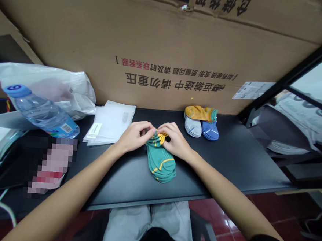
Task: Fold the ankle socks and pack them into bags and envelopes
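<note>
Near the front edge of the dark, smooth counter (230, 154), whose surface carries a soft sheen, lies a bundle of green socks (160, 162), midway between the forearms. The knit is soft and layered: rounded ends stack at the near side, thin yellow lines cross the fabric, and the gathered yellow-and-green top bunches into creases. Both hands are closed on that top. The left hand (137, 135) pinches its left edge between thumb and fingers, and the right hand (176, 141) grips the yellow folds from the other side, the two sets of fingertips almost meeting.

Beyond the right hand sits a small group of folded socks: a mustard pair (197, 112) with a teal end lies across the top of a pale grey pair (193, 127) and a blue pair (210, 131) with white lines.

Left of the hands, flat frosted plastic sleeves (115, 119) overlap in a loose stack, a white label on one; whether they hold anything cannot be told. Farther left are a clear, ribbed plastic bottle (44, 110) with a blue cap and a crumpled, translucent white bag (80, 89), something faintly reddish showing through its film. Behind everything rises a broad, matt brown cardboard panel (101, 32) with upside-down print.
</note>
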A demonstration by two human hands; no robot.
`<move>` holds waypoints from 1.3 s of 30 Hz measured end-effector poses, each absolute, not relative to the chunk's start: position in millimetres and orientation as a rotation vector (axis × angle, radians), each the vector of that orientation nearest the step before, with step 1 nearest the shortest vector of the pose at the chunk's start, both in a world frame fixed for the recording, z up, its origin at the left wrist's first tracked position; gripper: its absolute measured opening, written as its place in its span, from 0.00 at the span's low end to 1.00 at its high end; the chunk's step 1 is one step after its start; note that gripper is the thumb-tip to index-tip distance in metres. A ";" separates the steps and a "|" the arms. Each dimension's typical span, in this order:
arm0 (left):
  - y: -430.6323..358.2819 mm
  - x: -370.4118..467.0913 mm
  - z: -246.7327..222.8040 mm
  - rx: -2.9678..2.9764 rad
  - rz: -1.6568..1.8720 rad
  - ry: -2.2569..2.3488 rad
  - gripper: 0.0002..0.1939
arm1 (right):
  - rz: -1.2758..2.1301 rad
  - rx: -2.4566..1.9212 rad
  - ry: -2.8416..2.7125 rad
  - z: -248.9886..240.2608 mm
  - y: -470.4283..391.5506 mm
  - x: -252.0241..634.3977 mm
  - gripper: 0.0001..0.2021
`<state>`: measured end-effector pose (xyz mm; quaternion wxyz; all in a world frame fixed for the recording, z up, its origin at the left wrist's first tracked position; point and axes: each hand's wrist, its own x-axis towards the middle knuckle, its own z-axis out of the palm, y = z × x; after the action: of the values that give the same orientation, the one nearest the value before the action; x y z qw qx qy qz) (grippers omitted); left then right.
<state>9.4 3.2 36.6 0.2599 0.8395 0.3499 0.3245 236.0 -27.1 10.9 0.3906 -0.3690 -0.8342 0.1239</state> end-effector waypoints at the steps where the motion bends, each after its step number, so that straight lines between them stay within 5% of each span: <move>1: 4.7 8.2 35.3 2.278 0.881 1.013 0.12 | 0.324 -0.909 -2.126 11.6 -27.2 236.2 0.11; 11: 14.6 1.7 24.7 2.323 0.803 1.111 0.09 | 0.379 -0.775 -2.224 15.6 -29.3 237.0 0.13; 18: 11.0 9.5 36.9 1.826 0.850 0.798 0.15 | 0.475 -0.888 -2.109 8.2 -27.6 237.6 0.35; 25: 10.1 7.3 36.4 1.915 0.800 0.856 0.10 | 0.373 -0.946 -2.213 12.4 -27.5 237.9 0.13; 31: 11.1 3.8 29.4 2.313 0.716 1.290 0.08 | 0.403 -0.894 -2.199 14.5 -29.6 236.7 0.13; 39: 8.8 3.2 34.3 2.289 0.753 1.046 0.04 | 0.492 -0.906 -2.147 14.2 -31.1 235.7 0.16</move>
<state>3.2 8.8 34.3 0.2546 0.8426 0.3851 0.2773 235.7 -31.1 14.2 0.3709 -0.3534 -0.8371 0.1918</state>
